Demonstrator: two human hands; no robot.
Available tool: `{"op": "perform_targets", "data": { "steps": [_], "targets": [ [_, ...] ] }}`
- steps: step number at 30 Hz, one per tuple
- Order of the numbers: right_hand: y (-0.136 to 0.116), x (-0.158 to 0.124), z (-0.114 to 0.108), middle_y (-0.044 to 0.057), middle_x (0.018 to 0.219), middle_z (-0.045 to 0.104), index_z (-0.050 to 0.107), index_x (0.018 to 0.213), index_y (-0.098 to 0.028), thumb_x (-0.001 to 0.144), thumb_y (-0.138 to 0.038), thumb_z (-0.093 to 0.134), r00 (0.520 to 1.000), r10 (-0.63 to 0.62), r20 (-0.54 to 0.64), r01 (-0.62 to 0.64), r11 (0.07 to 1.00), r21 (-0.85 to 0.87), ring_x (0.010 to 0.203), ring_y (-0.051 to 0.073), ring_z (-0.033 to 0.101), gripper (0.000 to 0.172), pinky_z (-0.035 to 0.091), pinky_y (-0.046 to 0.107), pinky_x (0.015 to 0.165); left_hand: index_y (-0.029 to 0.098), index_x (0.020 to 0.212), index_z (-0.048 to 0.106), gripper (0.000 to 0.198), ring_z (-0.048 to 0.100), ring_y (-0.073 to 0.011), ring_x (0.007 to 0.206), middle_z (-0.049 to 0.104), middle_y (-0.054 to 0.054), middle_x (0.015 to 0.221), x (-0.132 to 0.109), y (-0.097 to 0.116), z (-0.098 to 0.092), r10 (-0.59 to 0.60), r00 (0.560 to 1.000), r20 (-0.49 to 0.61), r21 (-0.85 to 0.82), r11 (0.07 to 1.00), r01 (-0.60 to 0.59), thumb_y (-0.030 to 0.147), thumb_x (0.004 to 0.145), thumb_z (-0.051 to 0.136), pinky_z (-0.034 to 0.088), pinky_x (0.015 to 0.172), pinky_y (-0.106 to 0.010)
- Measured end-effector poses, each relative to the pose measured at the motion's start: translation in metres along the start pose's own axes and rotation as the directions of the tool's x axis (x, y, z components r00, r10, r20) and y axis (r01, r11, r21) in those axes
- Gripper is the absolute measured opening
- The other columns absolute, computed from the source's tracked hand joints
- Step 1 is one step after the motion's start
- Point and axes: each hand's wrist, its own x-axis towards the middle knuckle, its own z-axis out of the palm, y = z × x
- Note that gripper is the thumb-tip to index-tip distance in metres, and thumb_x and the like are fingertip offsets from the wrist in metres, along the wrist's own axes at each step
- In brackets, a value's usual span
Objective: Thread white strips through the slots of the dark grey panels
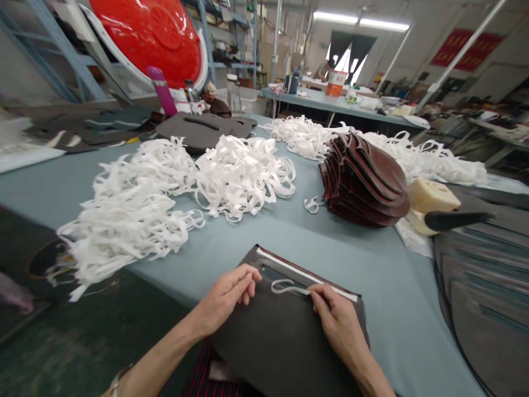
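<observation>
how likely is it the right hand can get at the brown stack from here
Probably yes, with a stretch: only the dark panel and blue table lie between the right hand and the brown stack.

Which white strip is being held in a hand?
The curled strip pinched in the right hand; the other strips lie on the table or straight along the dark panel's far edge.

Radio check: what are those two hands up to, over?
Right hand pinching white strip over dark panel. Left hand at panel's left side, contact unclear. White heaps farther back, off the panel.
</observation>
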Motion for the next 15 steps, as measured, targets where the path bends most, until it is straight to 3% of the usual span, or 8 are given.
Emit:
{"op": "perform_targets", "data": {
  "steps": [2,4,6,7,10,12,15],
  "targets": [
    [-0.011,0.012,0.004,-0.002,0.067,0.058,0.062,0.088,-0.022,0.092,-0.032,0.042,0.996,-0.074,0.045,0.075,0.997,-0.021,0.061,0.013,0.055,0.022,0.039,0.022,0.059,0.019,0.104,0.056,0.034,0.056,-0.0145,0.074,0.06,-0.003,0.083,-0.008,0.002,-0.001,0.022,0.995,-0.101,0.053,0.998,-0.016,0.043,0.095,0.035,0.045,0.067,-0.026],
    [-0.025,0.016,0.01,-0.002,0.069,0.06,0.063,0.089,-0.022,0.093,-0.029,0.043,0.987,-0.123,0.101,0.123,0.992,0.004,0.063,0.012,0.056,0.021,0.039,0.021,0.06,0.022,0.112,0.055,0.03,0.055,-0.0188,0.098,0.061,-0.006,0.106,-0.012,0.01,0.002,0.147,0.975,-0.164,0.208,0.972,-0.112,0.041,0.094,0.04,0.045,0.083,-0.031],
    [-0.036,0.014,0.015,-0.003,0.067,0.059,0.062,0.088,-0.022,0.093,-0.029,0.044,0.979,-0.145,0.141,0.139,0.989,0.055,0.061,0.012,0.056,0.02,0.038,0.021,0.06,0.024,0.121,0.052,0.033,0.045,-0.022,0.118,0.056,-0.007,0.123,-0.012,0.022,0.01,0.303,0.947,-0.103,0.397,0.886,-0.24,0.039,0.091,0.048,0.035,0.1,-0.038],
    [-0.039,0.011,0.015,-0.004,0.064,0.058,0.062,0.087,-0.022,0.093,-0.03,0.044,0.98,-0.137,0.144,0.127,0.989,0.073,0.058,0.011,0.055,0.02,0.037,0.021,0.059,0.024,0.121,0.052,0.033,0.044,-0.0221,0.119,0.057,-0.006,0.123,-0.01,0.028,0.014,0.347,0.937,-0.032,0.467,0.834,-0.293,0.038,0.091,0.049,0.03,0.104,-0.04],
    [-0.033,0.002,0.008,-0.004,0.058,0.055,0.061,0.077,-0.021,0.09,-0.036,0.049,0.997,-0.017,0.08,0.012,0.998,0.066,0.053,0.011,0.052,0.023,0.036,0.022,0.055,0.023,0.102,0.06,0.023,0.055,-0.0173,0.093,0.065,-0.001,0.095,-0.006,0.035,0.024,0.293,0.945,0.143,0.551,0.77,-0.322,0.035,0.095,0.041,0.034,0.094,-0.036],
    [-0.022,-0.006,-0.003,-0.003,0.057,0.055,0.059,0.07,-0.021,0.088,-0.041,0.052,0.996,0.074,0.043,-0.076,0.996,0.04,0.054,0.012,0.052,0.027,0.036,0.022,0.053,0.023,0.09,0.06,0.026,0.054,-0.0152,0.081,0.064,0.001,0.084,-0.005,0.032,0.024,0.197,0.964,0.18,0.554,0.79,-0.264,0.035,0.096,0.038,0.038,0.081,-0.03],
    [-0.004,-0.017,-0.017,-0.003,0.061,0.056,0.059,0.073,-0.021,0.09,-0.042,0.048,0.993,0.104,0.062,-0.104,0.995,0.005,0.057,0.013,0.054,0.028,0.038,0.022,0.055,0.024,0.088,0.059,0.024,0.053,-0.0153,0.081,0.064,0.002,0.088,-0.006,0.023,0.015,0.128,0.977,0.17,0.558,0.805,-0.202,0.037,0.095,0.04,0.036,0.074,-0.028]
  ]
}}
